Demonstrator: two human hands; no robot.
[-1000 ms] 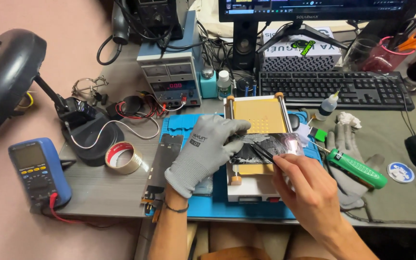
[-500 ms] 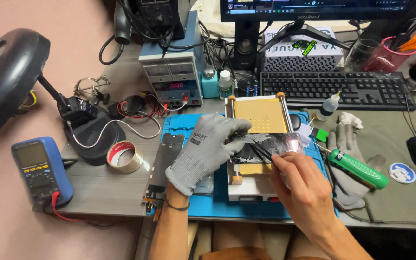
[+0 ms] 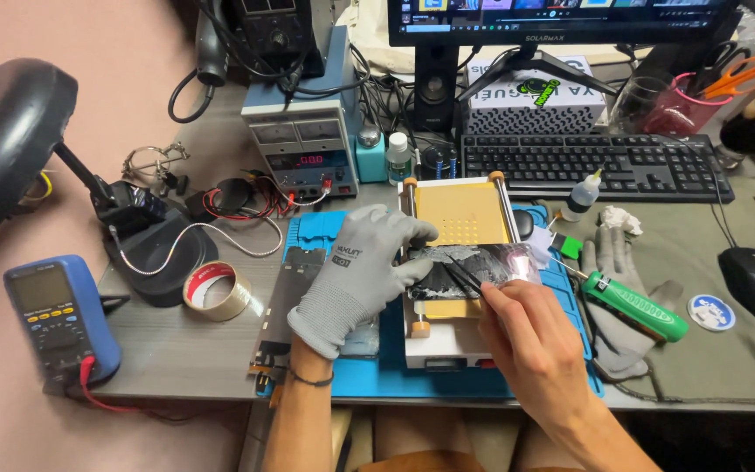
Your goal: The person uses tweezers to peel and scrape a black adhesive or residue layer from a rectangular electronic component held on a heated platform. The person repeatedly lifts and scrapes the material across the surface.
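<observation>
On the grey table (image 3: pixel 185 350), at its front edge, lies a blue work mat (image 3: pixel 395 371), partly hidden under the hands and under a white heating plate (image 3: pixel 463 214) with a yellow-gold dotted top. Across the front part of this plate rests a dark, cracked phone screen (image 3: pixel 456 267); its surface is shiny and broken, and its right end is lost in a bright glare, so the edge there is hard to make out. The left hand (image 3: pixel 356 280), in a grey knitted glove with a small printed patch on the back, presses down on the left end of the screen with the fingers spread flat. The bare right hand (image 3: pixel 530 336) has the fingers closed on thin black tweezers (image 3: pixel 463 275), whose tips touch the middle of the screen. Just left of the gloved hand, a long dark metal phone frame (image 3: pixel 286 301) lies half on the mat. To the right are a second grey glove (image 3: pixel 613 306), lying limp, and a green screwdriver (image 3: pixel 635 306) on top of it. Far left, a blue multimeter (image 3: pixel 58 319) is near a roll of tape (image 3: pixel 216 290) with red print.
</observation>
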